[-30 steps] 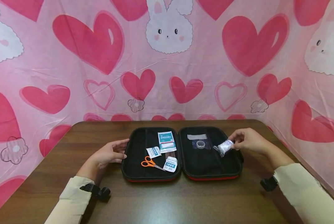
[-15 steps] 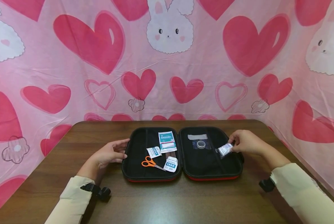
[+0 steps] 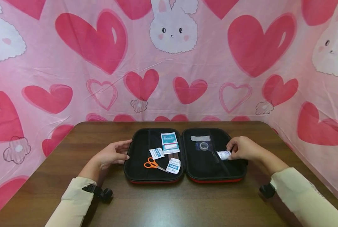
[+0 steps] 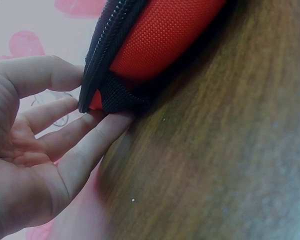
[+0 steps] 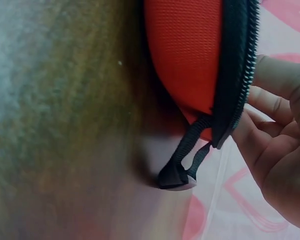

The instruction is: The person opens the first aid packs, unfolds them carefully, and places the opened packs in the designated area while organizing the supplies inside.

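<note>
An open black-lined first-aid case (image 3: 137, 146) with a red outer shell lies flat on the table. My left hand (image 3: 110, 155) holds its left edge; in the left wrist view the fingers and thumb meet the zipped rim beside a black webbing tab (image 4: 119, 95). My right hand (image 3: 243, 148) pinches a white, plastic-wrapped bandage roll (image 3: 224, 155) inside the right half, its left end at the edge of the dark pocket. The case's rim hides the roll in the right wrist view, where a zip pull loop (image 5: 182, 155) hangs near the hand (image 5: 285, 135).
In the left half lie orange-handled scissors (image 3: 151, 163), a teal-and-white packet (image 3: 170, 142) and two small white packets, one (image 3: 156, 153) above the scissors. A roll of tape (image 3: 204, 146) shows in the right half's pocket. Brown table (image 3: 169, 205) surrounds the case; a patterned pink cloth hangs behind.
My right hand has moved down and slightly left with the bandage roll, whose end now lies at the pocket's edge. The left hand has stayed on the case's edge.
</note>
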`<state>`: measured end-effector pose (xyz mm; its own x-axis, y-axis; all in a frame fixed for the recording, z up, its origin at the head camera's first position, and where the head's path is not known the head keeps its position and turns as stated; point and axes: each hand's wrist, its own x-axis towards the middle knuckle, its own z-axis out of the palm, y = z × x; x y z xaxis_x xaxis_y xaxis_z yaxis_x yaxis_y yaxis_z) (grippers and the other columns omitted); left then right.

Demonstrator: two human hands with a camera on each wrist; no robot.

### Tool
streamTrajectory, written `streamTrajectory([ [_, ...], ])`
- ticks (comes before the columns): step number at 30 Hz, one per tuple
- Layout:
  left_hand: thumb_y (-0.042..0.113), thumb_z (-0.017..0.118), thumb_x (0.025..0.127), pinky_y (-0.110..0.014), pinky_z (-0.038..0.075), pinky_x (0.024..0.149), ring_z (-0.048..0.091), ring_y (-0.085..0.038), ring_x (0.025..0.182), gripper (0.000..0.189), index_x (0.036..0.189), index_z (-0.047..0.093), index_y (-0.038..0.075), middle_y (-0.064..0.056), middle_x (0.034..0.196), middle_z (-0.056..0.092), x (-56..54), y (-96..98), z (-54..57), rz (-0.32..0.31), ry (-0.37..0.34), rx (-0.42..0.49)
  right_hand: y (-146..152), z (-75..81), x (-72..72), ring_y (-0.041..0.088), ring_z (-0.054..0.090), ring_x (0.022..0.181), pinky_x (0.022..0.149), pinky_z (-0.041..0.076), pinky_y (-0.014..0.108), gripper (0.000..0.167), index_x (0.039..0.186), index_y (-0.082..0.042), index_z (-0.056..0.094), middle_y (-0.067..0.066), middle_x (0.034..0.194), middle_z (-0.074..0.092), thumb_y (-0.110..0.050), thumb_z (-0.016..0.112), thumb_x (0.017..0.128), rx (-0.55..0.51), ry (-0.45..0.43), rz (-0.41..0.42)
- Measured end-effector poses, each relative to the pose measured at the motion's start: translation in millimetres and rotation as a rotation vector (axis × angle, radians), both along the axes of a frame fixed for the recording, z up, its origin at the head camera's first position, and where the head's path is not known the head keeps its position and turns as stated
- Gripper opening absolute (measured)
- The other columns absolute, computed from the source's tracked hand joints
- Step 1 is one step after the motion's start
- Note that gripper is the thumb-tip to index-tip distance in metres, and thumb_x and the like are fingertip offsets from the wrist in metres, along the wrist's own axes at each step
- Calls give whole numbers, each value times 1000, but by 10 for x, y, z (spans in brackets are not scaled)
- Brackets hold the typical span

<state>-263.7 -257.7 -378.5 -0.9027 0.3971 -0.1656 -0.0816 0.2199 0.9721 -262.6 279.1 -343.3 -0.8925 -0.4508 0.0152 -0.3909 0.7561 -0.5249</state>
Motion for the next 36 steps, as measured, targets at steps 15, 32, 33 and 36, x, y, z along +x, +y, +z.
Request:
streamTrajectory([
  [15,-8,66,84,-35,58,77,58,-22,102,77,151,26,-4,-35,144,35,3,4,11,1,-4,12,-60,-100,-2,10,56,65,56,51,25,26,81,-7,66,0,82,65,-16,88,69,-68,52,30],
  [32,-8,65,85,-35,57,78,58,-23,105,77,151,26,-4,-35,145,35,17,33,17,-2,-1,7,-160,-145,44,6,59,68,61,53,24,19,80,-8,64,5,92,65,1,78,71,-132,-1,114],
  [33,-8,65,85,-35,58,78,58,-23,104,77,151,26,-4,-35,145,35,19,34,19,0,-2,10,-156,-154,42,7,60,69,62,54,24,19,80,-7,64,6,93,65,2,77,71,-143,-14,117],
  [36,-8,65,84,-36,57,79,58,-23,104,77,151,26,-5,-35,144,36,26,31,25,3,-2,11,-165,-164,39,7,60,68,62,54,24,16,80,-6,65,5,88,66,2,75,71,-158,-29,120],
])
